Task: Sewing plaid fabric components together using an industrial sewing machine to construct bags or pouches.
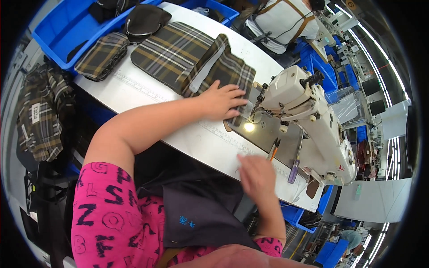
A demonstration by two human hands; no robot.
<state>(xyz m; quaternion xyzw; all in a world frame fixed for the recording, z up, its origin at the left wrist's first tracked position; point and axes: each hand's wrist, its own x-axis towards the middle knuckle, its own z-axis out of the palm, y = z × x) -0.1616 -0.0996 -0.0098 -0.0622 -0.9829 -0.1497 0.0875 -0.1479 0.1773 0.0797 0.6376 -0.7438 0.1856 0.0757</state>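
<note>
My left hand (223, 102) lies with its fingers spread on the near edge of a plaid fabric piece (234, 67), just left of the sewing machine's needle area. The piece is brown, black and white plaid, with a pale strip (208, 71) along a raised fold. A flat plaid panel (167, 51) lies beside it to the left. My right hand (258, 176) hovers by the near table edge, its fingers bent and smeared by motion; nothing can be made out in it. The white sewing machine (308, 100) stands to the right of both hands.
A purple-handled screwdriver (293, 172) and an orange-and-black slim tool (273, 149) lie near the machine base. A plaid pouch (102, 56) and a dark pouch (146, 22) sit at the far left. Blue bins (60, 33) flank the white table (187, 138). Another person (286, 22) sits beyond it.
</note>
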